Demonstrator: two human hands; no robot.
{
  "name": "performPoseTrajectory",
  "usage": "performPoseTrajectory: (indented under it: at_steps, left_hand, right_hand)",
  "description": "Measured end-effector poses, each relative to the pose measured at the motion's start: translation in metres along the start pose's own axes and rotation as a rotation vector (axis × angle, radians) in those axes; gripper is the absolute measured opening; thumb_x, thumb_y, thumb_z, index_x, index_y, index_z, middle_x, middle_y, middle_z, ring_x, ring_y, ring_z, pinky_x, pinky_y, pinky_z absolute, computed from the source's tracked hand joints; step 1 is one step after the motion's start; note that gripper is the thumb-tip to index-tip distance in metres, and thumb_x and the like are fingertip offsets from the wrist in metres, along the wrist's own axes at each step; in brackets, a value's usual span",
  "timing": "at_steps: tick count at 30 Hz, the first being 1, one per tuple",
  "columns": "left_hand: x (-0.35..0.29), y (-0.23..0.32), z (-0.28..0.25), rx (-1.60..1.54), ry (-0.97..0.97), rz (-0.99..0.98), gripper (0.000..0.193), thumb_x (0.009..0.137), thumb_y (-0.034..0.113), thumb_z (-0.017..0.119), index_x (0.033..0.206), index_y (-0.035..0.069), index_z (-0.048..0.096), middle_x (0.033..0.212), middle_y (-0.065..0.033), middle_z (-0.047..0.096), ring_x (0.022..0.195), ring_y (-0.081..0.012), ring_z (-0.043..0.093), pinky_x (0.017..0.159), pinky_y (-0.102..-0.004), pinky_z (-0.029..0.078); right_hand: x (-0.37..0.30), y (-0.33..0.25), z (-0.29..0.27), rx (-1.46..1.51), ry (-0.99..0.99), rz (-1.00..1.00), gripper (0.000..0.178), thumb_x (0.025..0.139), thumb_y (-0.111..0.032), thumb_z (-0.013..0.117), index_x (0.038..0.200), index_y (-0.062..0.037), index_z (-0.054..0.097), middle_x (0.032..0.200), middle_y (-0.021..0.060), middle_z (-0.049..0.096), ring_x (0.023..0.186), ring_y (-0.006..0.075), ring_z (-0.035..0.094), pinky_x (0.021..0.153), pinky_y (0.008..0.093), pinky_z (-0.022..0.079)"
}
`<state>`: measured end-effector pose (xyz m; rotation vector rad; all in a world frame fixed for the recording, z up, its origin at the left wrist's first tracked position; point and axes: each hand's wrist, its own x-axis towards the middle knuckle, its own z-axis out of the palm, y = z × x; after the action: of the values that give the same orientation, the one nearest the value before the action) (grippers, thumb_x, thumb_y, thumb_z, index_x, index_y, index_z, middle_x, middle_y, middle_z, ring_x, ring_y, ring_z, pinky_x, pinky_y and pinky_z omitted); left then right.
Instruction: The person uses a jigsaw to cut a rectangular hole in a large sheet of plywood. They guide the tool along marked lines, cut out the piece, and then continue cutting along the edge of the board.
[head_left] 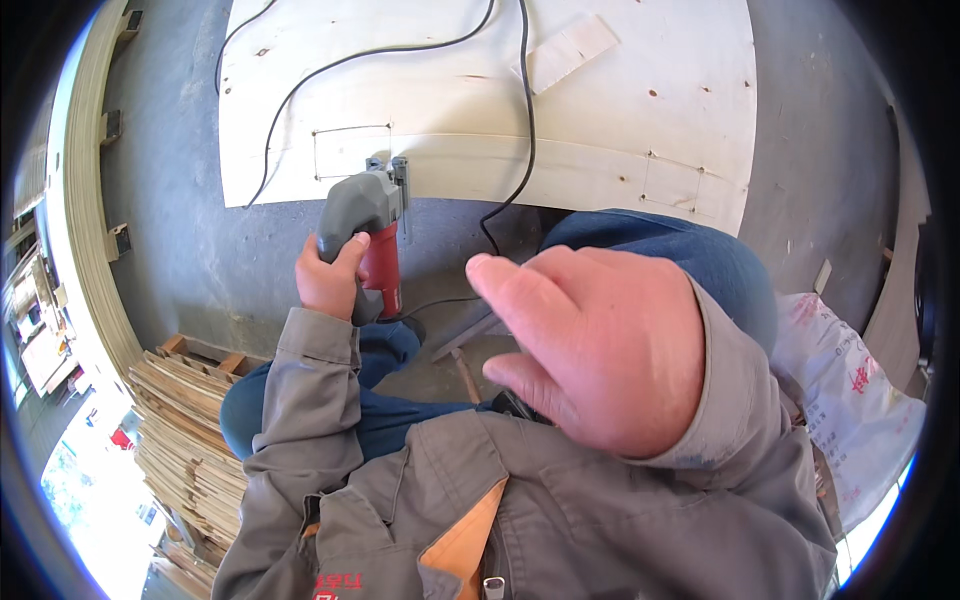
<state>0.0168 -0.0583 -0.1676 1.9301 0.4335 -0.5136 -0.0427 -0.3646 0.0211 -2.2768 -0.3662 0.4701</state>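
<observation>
My left hand [332, 277] is wrapped round the handle of a grey and red jigsaw [381, 268]. The tool's blade end is at the near edge of a large pale plywood sheet [600, 115], just below a pencilled rectangle [352, 152] with dark holes at some corners. A second marked rectangle [672, 184] lies at the sheet's near right. Raised close to the camera, my right hand [610, 345] is empty as far as I can see, with thumb and index finger apart; its other fingers are partly hidden.
Dark cables [528, 120] run across the plywood, and a narrow offcut [570, 52] lies on it. Stacked boards [95, 210] line the left side, with thin wood sheets [195, 430] piled at lower left. A white printed sack [855, 410] sits at right. Below the sheet lies a wooden stick [465, 376].
</observation>
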Motion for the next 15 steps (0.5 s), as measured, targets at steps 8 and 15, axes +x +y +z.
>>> performPoseTrajectory:
  at_steps: [8,15]
  left_hand:
    - [0.008,0.001,0.001,0.074,0.0,0.059,0.027,0.087,0.014,0.079,0.103,-0.003,0.066,0.08,-0.0094,0.068,0.055,-0.0162,0.06,0.051,-0.0315,0.048]
    - [0.009,0.007,-0.007,0.152,-0.015,0.036,0.027,0.089,0.015,0.076,0.106,-0.005,0.067,0.083,-0.0113,0.07,0.056,-0.0155,0.06,0.053,-0.0302,0.047]
  right_hand:
    - [0.004,0.006,-0.008,0.174,0.121,-0.119,0.06,0.077,-0.014,0.08,0.129,0.0044,0.059,0.089,0.0103,0.064,0.068,0.027,0.064,0.057,0.0366,0.052]
    - [0.007,0.021,0.01,0.542,0.021,-0.17,0.056,0.081,-0.013,0.079,0.13,0.0055,0.059,0.094,0.0137,0.066,0.069,0.0263,0.065,0.058,0.0358,0.053]
